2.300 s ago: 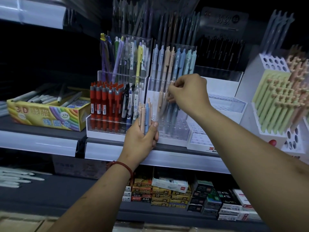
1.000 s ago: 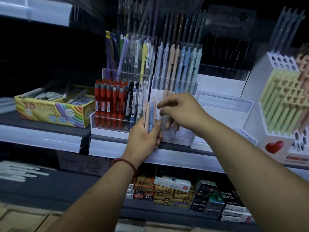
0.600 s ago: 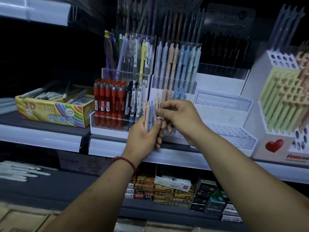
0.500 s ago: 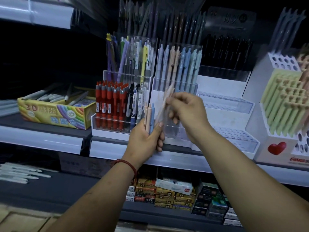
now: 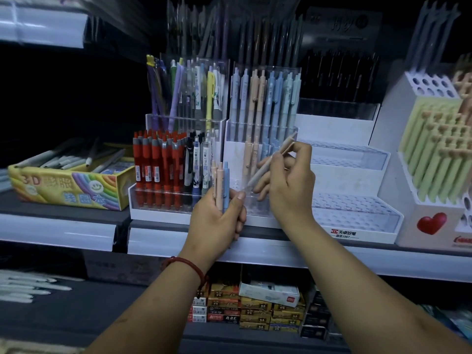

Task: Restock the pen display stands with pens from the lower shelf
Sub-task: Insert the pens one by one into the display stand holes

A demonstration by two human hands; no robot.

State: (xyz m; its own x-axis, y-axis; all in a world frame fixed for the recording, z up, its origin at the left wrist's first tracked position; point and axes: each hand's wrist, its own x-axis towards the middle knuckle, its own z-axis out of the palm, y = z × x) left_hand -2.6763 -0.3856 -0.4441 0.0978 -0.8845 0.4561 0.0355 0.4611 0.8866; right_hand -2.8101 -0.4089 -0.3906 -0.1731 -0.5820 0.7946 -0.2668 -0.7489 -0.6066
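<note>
Both hands are busy with pens. The left hand [image 5: 217, 221] is closed round a small bunch of pens [image 5: 221, 185], two peach ones and a blue one. It holds them straight up, just in front of the clear pen stand [image 5: 233, 154]. I think that is so the other hand can reach the bunch fast. A red string [image 5: 190, 264] is tied round that wrist.

The right hand [image 5: 288, 185] pinches one pale pen [image 5: 270, 162] between thumb and fingers. The pen is tilted, with its top up to the right and its tip down to the left. It points at the near row of the clear pen stand. It looks like the tip is being aimed at a slot there. I cannot tell if the tip touches the stand yet.

Far rows of that stand hold blue and peach pens of the same kind, so this pen belongs here. Left of it stand red pens [image 5: 158, 164], and further left sits a yellow box [image 5: 69, 187]. On the right is a white step stand [image 5: 357, 180] with many holes. Small boxes [image 5: 255, 310] lie on the lower shelf [image 5: 102, 315].

Next, the pen likely has to turn upright before it slides in, or it may jam.
</note>
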